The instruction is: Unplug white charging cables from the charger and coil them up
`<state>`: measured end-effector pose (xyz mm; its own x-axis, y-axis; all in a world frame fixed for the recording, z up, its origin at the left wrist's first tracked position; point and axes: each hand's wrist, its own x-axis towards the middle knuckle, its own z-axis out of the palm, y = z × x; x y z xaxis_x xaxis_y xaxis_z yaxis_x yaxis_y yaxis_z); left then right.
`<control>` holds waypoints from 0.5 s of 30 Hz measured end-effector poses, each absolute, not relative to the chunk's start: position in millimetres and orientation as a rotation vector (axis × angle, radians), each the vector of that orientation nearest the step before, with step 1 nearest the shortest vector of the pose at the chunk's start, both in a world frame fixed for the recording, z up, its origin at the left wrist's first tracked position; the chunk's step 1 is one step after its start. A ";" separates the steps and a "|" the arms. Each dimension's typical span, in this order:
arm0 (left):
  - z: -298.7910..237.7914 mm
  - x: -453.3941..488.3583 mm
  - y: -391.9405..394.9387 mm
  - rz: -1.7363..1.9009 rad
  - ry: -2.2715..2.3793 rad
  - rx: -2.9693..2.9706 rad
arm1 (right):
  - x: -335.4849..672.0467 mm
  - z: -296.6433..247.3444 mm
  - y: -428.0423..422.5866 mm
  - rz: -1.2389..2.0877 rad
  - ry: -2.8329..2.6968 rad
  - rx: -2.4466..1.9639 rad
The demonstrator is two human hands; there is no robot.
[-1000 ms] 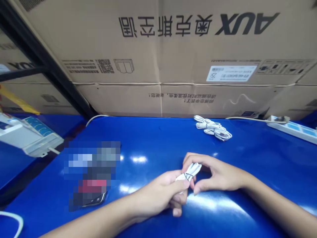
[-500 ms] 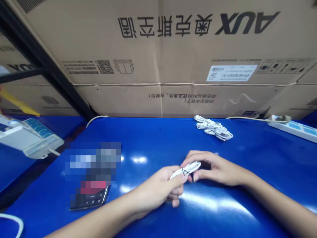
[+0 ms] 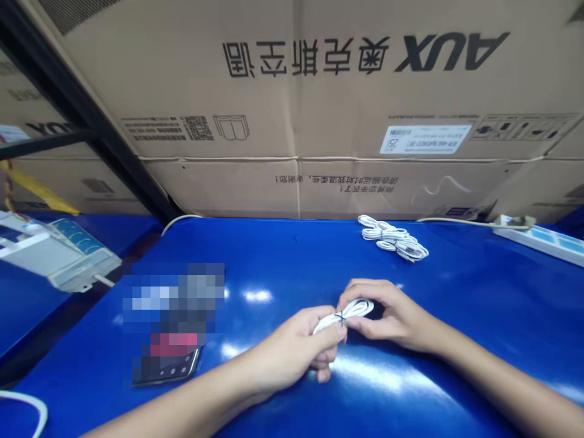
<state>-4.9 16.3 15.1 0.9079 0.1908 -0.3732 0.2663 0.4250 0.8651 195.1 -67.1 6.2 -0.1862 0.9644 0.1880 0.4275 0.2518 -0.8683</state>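
Note:
A coiled white cable (image 3: 358,308), cinched at its middle by a thin black tie (image 3: 340,317), is in my hands above the blue table. My left hand (image 3: 303,344) grips one end of the coil, thumb on top and fingers curled beneath. The fingers of my right hand (image 3: 395,313) close around the coil at the tie, index finger on the far side and thumb on the near side. The coil's free loop points into the hollow of that hand. The tips partly hide the tie's ends.
More bundled white cables (image 3: 392,237) lie at the back of the blue table (image 3: 274,255). A power strip (image 3: 542,237) stands at the back right. A phone (image 3: 176,368), partly pixelated, lies left. Behind rises a large cardboard box (image 3: 255,134); a black metal frame (image 3: 86,115) stands left.
My right thumb has moved left and in against the coil near the tie. The black end that hung below the coil no longer shows. My left hand keeps its grip.

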 end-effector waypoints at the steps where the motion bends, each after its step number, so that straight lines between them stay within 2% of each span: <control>1: 13.9 -4.7 16.3 -0.036 0.454 1.146 | 194.2 5.4 -67.0 0.861 -1.742 -1.279; 15: -2.6 -4.3 18.6 0.253 0.643 1.444 | 192.8 -4.5 -66.5 0.702 -1.749 -1.267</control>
<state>-4.3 18.6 -2.6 0.8078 0.5315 -0.2547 0.2151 0.1365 0.9670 192.8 -66.5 -4.5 -0.1322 0.9429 0.3057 0.4698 0.3312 -0.8183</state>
